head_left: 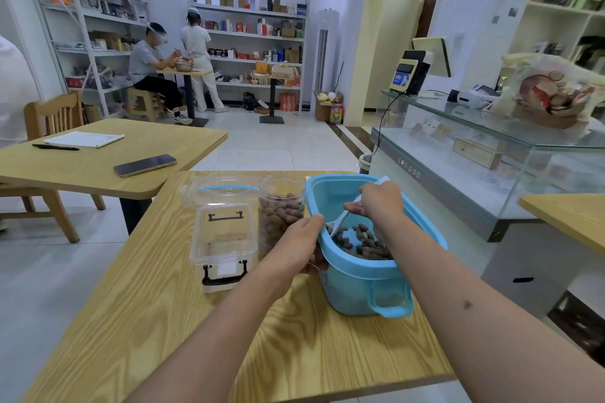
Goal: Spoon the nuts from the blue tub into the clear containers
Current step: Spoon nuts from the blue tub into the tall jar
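The blue tub [357, 285] sits tilted toward me on the wooden table [163, 321], with dark brown nuts [360, 242] lying in its near end. My left hand [296, 247] grips the tub's left rim. My right hand [376, 201] holds a white plastic spoon [343, 217] by its handle, the bowl down among the nuts. Left of the tub stands a clear round jar [280, 206] nearly full of nuts. Further left is a clear rectangular box [224, 240] with black latches, nothing in it.
A clear lid with a blue seal [222, 189] lies behind the box. Another table [98, 167] at left carries a phone [145, 165], a pen and paper. A glass display counter [491, 157] stands close on the right. Two people are at the far shelves.
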